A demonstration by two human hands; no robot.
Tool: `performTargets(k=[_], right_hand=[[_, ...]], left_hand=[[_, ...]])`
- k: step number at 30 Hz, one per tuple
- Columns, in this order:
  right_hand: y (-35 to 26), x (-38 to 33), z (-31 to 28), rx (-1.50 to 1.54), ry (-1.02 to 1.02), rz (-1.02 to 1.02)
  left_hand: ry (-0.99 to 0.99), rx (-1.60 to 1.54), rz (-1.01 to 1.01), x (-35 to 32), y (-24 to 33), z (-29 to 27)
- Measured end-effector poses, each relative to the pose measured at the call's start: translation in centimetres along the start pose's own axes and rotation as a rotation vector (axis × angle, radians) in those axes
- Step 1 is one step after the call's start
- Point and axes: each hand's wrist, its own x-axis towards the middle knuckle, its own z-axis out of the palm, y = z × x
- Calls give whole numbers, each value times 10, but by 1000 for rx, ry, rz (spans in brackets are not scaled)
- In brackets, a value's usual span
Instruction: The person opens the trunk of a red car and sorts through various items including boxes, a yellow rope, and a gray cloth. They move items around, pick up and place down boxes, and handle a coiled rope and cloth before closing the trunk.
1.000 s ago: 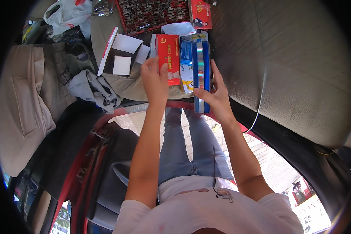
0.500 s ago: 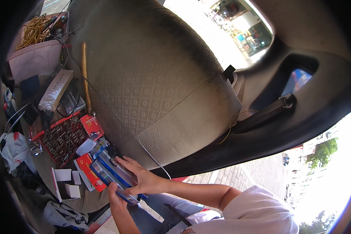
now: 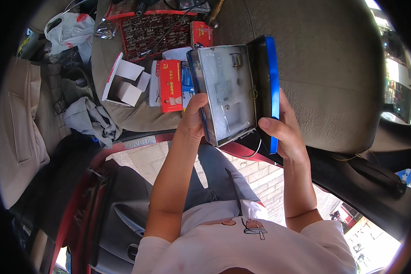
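A blue-edged metal tin (image 3: pixel 219 125) stands open between my hands, its silvery inside showing. At its left side, my left hand (image 3: pixel 194 119) grips the wall, thumb at the rim. My right hand (image 3: pixel 285 134) is closed on the hinged blue lid (image 3: pixel 273 86), thumb on the edge and fingers mostly hidden behind it. Inside lie a small metal cylinder (image 3: pixel 235 60) near the far end, a tiny round metal piece (image 3: pixel 227 107) and what looks like clear plastic. A thin ring (image 3: pixel 253 94) shows by the hinge side.
Beyond the tin, a car seat (image 3: pixel 326 86) holds a red case of drill bits (image 3: pixel 157 36), a small red box (image 3: pixel 201 34), a red-orange box (image 3: pixel 171 91) and an opened white carton (image 3: pixel 129 93). Farther left are a plastic bag (image 3: pixel 71 34) and grey cloth (image 3: pixel 91 119).
My view has turned, and the tin now sits upright in front of me with its inside facing me. My right hand has shifted from across the tin to the lid's right edge.
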Motion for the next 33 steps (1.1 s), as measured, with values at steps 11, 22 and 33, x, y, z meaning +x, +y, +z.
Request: performTargets(k=[11, 22, 33], right_hand=[[3, -3, -9, -5, 7, -32], [14, -5, -3, -8, 44, -49], [78, -7, 25, -570, 154, -271]], left_hand=[[-10, -60, 7, 3, -12, 7], [50, -23, 64, -7, -16, -5], [87, 135, -39, -30, -26, 9]])
